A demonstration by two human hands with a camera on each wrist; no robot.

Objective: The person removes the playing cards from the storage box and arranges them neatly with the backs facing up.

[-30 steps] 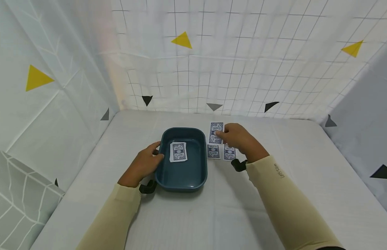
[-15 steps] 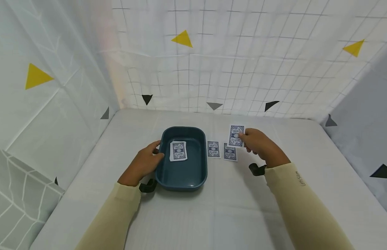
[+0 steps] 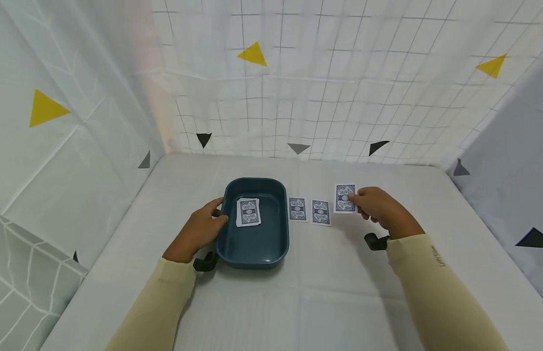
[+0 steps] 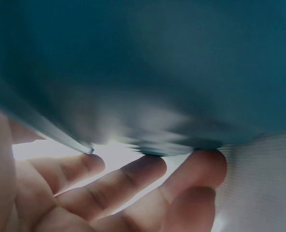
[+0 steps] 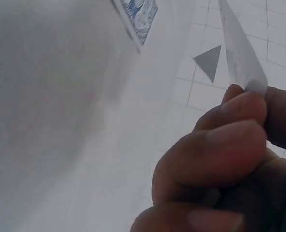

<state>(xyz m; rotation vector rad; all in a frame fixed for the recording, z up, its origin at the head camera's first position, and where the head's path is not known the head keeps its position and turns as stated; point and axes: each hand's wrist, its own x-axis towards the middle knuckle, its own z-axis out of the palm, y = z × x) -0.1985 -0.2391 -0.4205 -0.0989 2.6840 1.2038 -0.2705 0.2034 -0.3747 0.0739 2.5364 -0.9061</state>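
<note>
In the head view my right hand [image 3: 387, 210] pinches a blue-backed playing card [image 3: 343, 199] between thumb and fingers, just right of two cards lying face down. In the right wrist view the held card [image 5: 242, 53] shows nearly edge-on above the curled fingers. Those two cards, a nearer one [image 3: 320, 212] and another [image 3: 297, 209] beside the tray, lie in a row. My left hand [image 3: 197, 230] grips the left side of a dark teal tray [image 3: 254, 261]. Left wrist view: its fingertips touch the tray wall [image 4: 147, 72]. Inside the tray rests a stack of cards [image 3: 248, 212].
A white cloth [image 3: 315, 302] covers the table. Behind it hangs a white grid-lined curtain [image 3: 341, 97] with yellow and dark triangles. More sheeting closes off the left and right sides.
My right hand has carried its card rightward, from above the two laid cards to the right of them, uncovering both. The left hand stays at the tray.
</note>
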